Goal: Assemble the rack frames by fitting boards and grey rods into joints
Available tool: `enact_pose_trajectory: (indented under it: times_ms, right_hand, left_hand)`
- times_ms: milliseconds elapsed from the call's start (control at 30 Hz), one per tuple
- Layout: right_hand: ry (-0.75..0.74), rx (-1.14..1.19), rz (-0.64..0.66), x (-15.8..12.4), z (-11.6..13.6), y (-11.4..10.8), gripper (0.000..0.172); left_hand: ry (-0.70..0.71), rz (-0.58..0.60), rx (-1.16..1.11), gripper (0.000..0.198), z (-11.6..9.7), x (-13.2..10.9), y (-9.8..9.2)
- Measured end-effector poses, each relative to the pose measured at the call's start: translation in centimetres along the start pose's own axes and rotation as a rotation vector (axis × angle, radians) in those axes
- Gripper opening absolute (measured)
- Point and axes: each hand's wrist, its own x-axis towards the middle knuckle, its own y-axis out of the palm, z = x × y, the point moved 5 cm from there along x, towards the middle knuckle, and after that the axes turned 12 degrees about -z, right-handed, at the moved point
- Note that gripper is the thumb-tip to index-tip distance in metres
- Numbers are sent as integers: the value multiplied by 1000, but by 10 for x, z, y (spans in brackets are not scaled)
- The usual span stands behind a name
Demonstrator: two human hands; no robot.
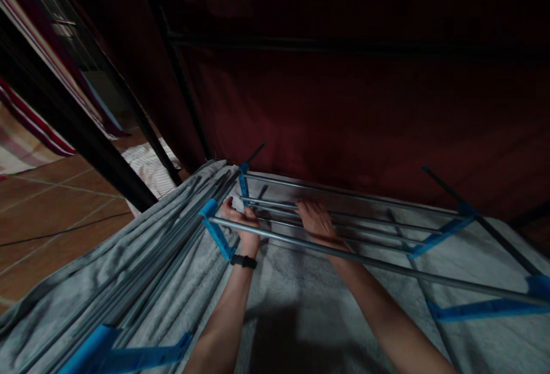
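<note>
A rack section of grey metal tubes [369,259] and blue plastic brackets stands on a grey fleece blanket [301,282]. My left hand [241,222], with a black band on its wrist, is at the section's left end. Its fingers bend around the blue bracket [244,186] there, partly hidden behind the front tube. To the right, my right hand [315,220] reaches over the front tube and curls its fingers on a thin inner rod [275,203]. This rod's left end lies close to the bracket by my left hand. More inner rods run beneath my right hand.
Loose grey tubes [172,248] lie bunched on the left. Another blue bracket [112,351] is at lower left. Blue brackets [447,233] join the tubes at right. A dark red cloth [344,116] hangs behind, and a black post [86,110] stands left above the tiled floor [55,208].
</note>
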Motion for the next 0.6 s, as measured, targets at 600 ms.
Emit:
enact_pose_trajectory:
  times_ms: [600]
  right_hand:
    - [449,140,-289,-117,-54,-69,32]
  left_hand:
    - [1009,769,33,39,-95,-68,70]
